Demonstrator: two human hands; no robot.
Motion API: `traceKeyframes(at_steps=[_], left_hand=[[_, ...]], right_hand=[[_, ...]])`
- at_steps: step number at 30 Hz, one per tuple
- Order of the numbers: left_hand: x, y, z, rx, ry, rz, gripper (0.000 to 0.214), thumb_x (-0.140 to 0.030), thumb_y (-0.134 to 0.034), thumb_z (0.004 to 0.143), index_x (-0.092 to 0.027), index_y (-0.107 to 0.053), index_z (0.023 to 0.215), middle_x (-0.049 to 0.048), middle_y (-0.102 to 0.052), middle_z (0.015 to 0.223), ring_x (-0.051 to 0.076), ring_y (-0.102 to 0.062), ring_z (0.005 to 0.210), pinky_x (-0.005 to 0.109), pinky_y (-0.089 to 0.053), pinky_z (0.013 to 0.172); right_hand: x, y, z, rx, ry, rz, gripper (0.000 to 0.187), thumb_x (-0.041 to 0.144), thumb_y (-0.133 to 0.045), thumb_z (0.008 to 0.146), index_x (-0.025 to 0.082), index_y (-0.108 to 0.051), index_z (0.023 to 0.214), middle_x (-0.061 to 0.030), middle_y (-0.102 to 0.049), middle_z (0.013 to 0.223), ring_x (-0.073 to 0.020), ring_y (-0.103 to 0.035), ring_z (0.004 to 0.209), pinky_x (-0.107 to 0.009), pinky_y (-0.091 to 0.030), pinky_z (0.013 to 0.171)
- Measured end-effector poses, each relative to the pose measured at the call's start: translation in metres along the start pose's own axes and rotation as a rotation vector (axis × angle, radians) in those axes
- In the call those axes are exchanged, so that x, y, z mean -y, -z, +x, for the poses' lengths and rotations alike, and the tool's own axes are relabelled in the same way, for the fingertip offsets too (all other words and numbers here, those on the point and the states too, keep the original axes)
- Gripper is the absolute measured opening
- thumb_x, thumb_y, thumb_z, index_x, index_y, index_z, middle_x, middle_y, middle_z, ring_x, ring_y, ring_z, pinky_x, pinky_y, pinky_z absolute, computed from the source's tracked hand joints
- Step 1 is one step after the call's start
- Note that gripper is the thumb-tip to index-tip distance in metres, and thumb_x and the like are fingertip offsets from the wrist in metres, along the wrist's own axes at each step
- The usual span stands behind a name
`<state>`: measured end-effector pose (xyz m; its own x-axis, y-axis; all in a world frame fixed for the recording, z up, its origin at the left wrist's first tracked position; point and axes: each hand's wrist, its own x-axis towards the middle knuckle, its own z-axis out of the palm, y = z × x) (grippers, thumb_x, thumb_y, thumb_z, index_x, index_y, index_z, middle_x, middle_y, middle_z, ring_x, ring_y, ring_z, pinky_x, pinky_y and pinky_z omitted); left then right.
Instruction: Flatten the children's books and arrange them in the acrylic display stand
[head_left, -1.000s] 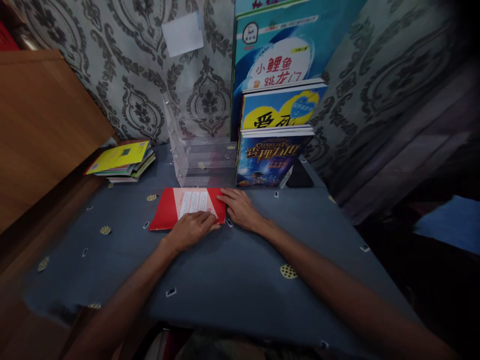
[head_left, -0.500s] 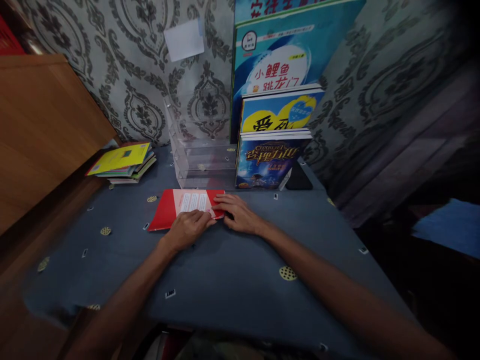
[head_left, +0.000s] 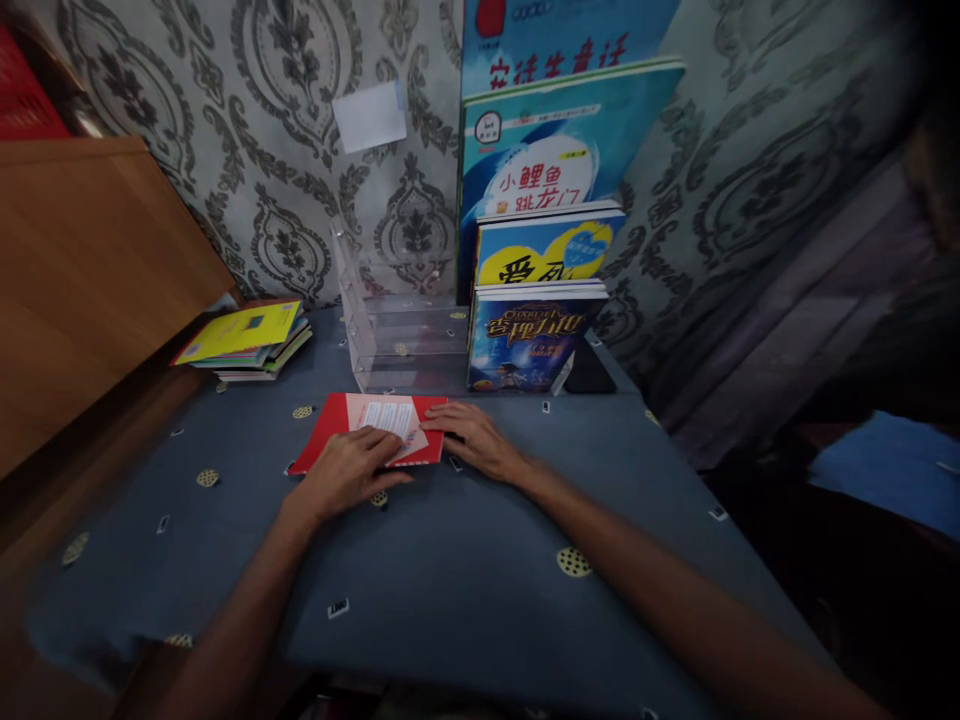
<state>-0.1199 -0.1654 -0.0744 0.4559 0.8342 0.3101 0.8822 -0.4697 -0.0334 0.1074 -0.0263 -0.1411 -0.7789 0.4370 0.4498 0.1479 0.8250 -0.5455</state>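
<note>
A thin red-and-pink book (head_left: 316, 441) with pale text boxes on its cover lies closed on the cloth-covered table. My left hand (head_left: 351, 468) rests open on the lower middle of that cover, its thumb stretched out to the right past the near edge. At the book's right side, my right hand (head_left: 480, 440) has its fingers over the cover and its thumb against the edge, holding it. Just behind the book stands a clear tiered display rack (head_left: 405, 375), with a blue book (head_left: 529, 345) upright on its front tier.
More upright books, among them a yellow-and-blue book (head_left: 495, 265) and a teal book (head_left: 562, 130), fill the rack's right side. A pile of books (head_left: 251, 335) lies at the left beside a wooden panel (head_left: 90, 270). A dark flat object (head_left: 590, 368) lies right of the rack.
My left hand has let go of the book's near right corner and slid left, flattening onto the cover. The right hand stays at the right edge. The view has tilted up slightly.
</note>
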Motion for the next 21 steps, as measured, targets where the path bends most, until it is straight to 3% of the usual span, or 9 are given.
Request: traceKeyframes(at_steps=[4,8,12,21], left_hand=[[0.010,0.001,-0.009,0.018,0.146,-0.089,0.032,-0.036,-0.044,0.105,-0.022,-0.069,0.121,0.0102,-0.076,0.114,0.023,-0.072,0.100,0.031,-0.054,0.080],[0.014,0.004,-0.010,-0.066,0.219,-0.264,0.035,-0.041,-0.044,0.105,-0.022,-0.072,0.116,0.0067,-0.079,0.107,0.022,-0.074,0.095,0.030,-0.053,0.082],[0.016,0.015,-0.010,-0.151,0.282,-0.403,0.037,-0.046,-0.048,0.103,-0.021,-0.075,0.106,0.0036,-0.078,0.091,0.018,-0.070,0.076,0.026,-0.051,0.073],[0.021,0.029,-0.012,-0.304,0.336,-0.511,0.037,-0.045,-0.055,0.097,-0.017,-0.072,0.080,-0.0023,-0.060,0.062,0.011,-0.051,0.055,0.021,-0.040,0.058]], right_hand=[[0.004,0.003,0.004,-0.084,-0.043,0.111,0.024,0.031,-0.065,0.096,0.028,-0.074,0.118,-0.0084,-0.076,0.119,-0.0261,-0.067,0.116,-0.051,-0.047,0.106],[0.005,0.004,0.007,-0.242,-0.110,0.266,0.021,0.039,-0.069,0.092,0.025,-0.078,0.104,-0.0081,-0.078,0.106,-0.0254,-0.069,0.104,-0.044,-0.053,0.095],[0.004,0.006,0.008,-0.379,-0.252,0.390,0.024,0.042,-0.076,0.083,0.024,-0.079,0.099,-0.0073,-0.078,0.103,-0.0247,-0.069,0.098,-0.038,-0.054,0.085],[0.015,0.001,0.017,-0.435,-0.455,0.865,0.038,0.049,-0.082,0.071,0.023,-0.076,0.098,-0.0026,-0.074,0.094,-0.0173,-0.064,0.079,-0.028,-0.051,0.067]])
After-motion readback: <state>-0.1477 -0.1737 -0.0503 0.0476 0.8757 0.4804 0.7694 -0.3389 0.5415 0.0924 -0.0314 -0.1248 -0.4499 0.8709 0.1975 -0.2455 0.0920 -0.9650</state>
